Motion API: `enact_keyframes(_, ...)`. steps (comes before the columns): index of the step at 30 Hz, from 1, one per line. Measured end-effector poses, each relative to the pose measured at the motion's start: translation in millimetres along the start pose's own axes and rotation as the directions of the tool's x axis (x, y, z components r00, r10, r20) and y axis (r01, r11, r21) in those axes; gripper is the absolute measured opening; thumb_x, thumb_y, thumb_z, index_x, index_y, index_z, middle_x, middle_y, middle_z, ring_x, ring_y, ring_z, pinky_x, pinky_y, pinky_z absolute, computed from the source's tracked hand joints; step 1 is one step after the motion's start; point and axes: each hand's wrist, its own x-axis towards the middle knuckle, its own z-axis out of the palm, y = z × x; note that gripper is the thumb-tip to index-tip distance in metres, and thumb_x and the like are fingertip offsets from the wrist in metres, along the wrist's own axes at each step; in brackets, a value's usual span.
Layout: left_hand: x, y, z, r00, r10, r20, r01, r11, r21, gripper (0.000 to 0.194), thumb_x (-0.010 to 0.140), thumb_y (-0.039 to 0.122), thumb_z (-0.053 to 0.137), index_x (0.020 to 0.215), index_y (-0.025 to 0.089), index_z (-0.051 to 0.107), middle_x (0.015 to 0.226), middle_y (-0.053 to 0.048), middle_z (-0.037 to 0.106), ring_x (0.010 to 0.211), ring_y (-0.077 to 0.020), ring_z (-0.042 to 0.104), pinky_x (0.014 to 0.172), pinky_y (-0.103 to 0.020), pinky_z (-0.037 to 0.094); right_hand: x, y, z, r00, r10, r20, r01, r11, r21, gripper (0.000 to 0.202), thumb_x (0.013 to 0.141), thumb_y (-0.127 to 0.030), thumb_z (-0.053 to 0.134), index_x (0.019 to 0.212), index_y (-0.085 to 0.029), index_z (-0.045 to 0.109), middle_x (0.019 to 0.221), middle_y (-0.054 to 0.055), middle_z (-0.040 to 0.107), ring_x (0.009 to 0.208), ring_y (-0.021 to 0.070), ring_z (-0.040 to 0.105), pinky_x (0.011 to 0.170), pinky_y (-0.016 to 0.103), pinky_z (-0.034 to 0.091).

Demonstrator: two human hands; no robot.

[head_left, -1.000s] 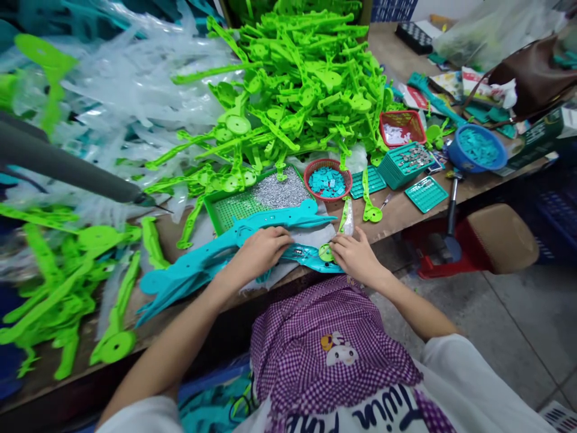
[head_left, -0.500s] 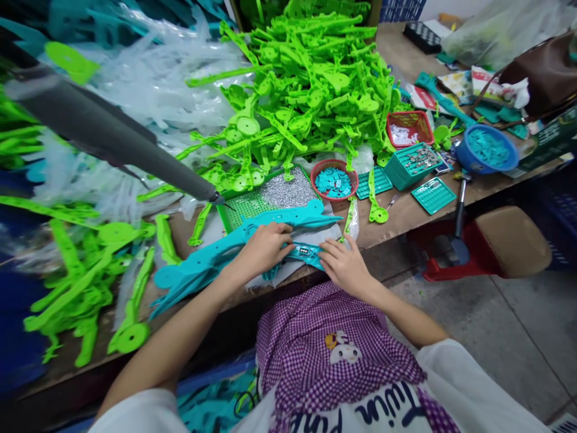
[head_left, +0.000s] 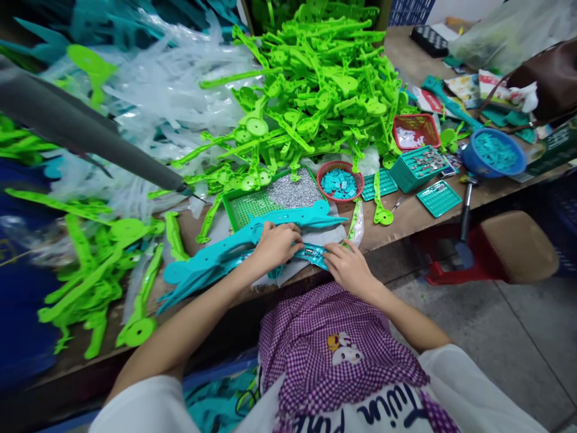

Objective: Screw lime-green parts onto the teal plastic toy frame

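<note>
A brown counter (head_left: 401, 60), heaped with green parts (head_left: 329, 90) at its far side, stands above a grey floor (head_left: 500, 343). At the near edge, left hand (head_left: 278, 246) and right hand (head_left: 349, 266) grip a blue part (head_left: 312, 252) stretching between them.

a brown desk (head_left: 396, 225) runs beneath the right grip (head_left: 349, 264). to that grip's right, a red chair (head_left: 433, 272) with a tan top stands on grey tiled floor (head_left: 491, 328); far beyond the grip, a pale wall (head_left: 478, 7).
</note>
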Motion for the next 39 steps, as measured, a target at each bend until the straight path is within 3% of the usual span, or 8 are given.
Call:
enact_keyframes(5, 3.9, 1.8, -3.1, 0.999, 0.042, 0.020, -0.041, 0.999, -0.006, 0.017, 0.081, 0.023, 0.055, 0.072, 0.020, 0.069, 0.098, -0.007, 0.070, 0.085, -0.0229, 0.063, 0.085, -0.040, 0.037, 0.2, -0.7, 0.1, 1.000, 0.013, 0.016, -0.013, 1.000, 0.006, 0.024, 0.097, -0.020, 0.049, 0.106, -0.019, 0.071, 0.120, 0.009, 0.070, 0.112, 0.0217, 0.065, 0.110, 0.045, 0.038)
enact_keyframes(10, 4.1, 1.0, 4.6, 0.999, 0.012, 0.030, -0.011, 0.998, -0.056, 0.011, 0.076, 0.018, 0.052, 0.071, 0.019, 0.062, 0.086, -0.007, 0.065, 0.075, -0.0212, 0.061, 0.069, -0.033, 0.043, 0.0, -0.2, 0.8, 0.999, 0.009, 0.035, -0.010, 1.000, 0.017, 0.028, 0.098, -0.021, 0.047, 0.114, -0.019, 0.070, 0.124, 0.010, 0.069, 0.117, 0.0212, 0.063, 0.113, 0.045, 0.037)
enact_keyframes(15, 1.3, -4.9, 12.5, 0.999, 0.038, -0.009, -0.038, 0.996, -0.084, 0.012, 0.078, 0.017, 0.049, 0.068, 0.020, 0.056, 0.085, -0.005, 0.062, 0.076, -0.0188, 0.061, 0.066, -0.029, 0.045, -2.1, 2.5, 2.6, 0.998, -0.024, 0.054, 0.024, 1.000, 0.007, 0.033, 0.100, -0.028, 0.044, 0.123, -0.018, 0.066, 0.130, 0.011, 0.066, 0.125, 0.0222, 0.059, 0.117, 0.048, 0.034)
enact_keyframes(24, -5.9, -8.4, 15.1, 0.998, 0.025, -0.050, -0.033, 0.986, -0.163, 0.012, 0.081, 0.018, 0.048, 0.070, 0.020, 0.053, 0.088, -0.006, 0.063, 0.083, -0.0197, 0.062, 0.073, -0.030, 0.047, -3.2, 3.0, 6.6, 0.998, -0.031, 0.061, 0.032, 1.000, -0.001, 0.032, 0.099, -0.028, 0.049, 0.124, -0.019, 0.066, 0.131, 0.010, 0.066, 0.129, 0.0231, 0.056, 0.119, 0.051, 0.031)
enact_keyframes(31, -4.1, -12.4, 12.8, 0.998, 0.036, -0.045, -0.046, 0.968, -0.248, 0.022, 0.089, 0.033, 0.050, 0.074, 0.020, 0.060, 0.091, -0.007, 0.066, 0.090, -0.0223, 0.064, 0.081, -0.034, 0.050, -2.8, 0.1, 3.3, 0.996, -0.036, 0.082, 0.038, 0.999, -0.032, 0.032, 0.099, -0.026, 0.048, 0.123, -0.016, 0.066, 0.131, 0.012, 0.066, 0.128, 0.0258, 0.056, 0.117, 0.053, 0.035)
enact_keyframes(39, -5.8, -8.3, 22.6, 0.994, -0.017, -0.104, -0.010, 0.967, -0.255, 0.018, 0.081, 0.026, 0.049, 0.065, 0.021, 0.055, 0.098, -0.007, 0.068, 0.086, -0.0195, 0.064, 0.077, -0.031, 0.050, -2.2, -0.9, 3.0, 0.997, -0.039, 0.069, 0.043, 0.998, -0.056, 0.035, 0.101, -0.028, 0.042, 0.123, -0.015, 0.066, 0.130, 0.011, 0.066, 0.128, 0.0251, 0.057, 0.119, 0.053, 0.032)
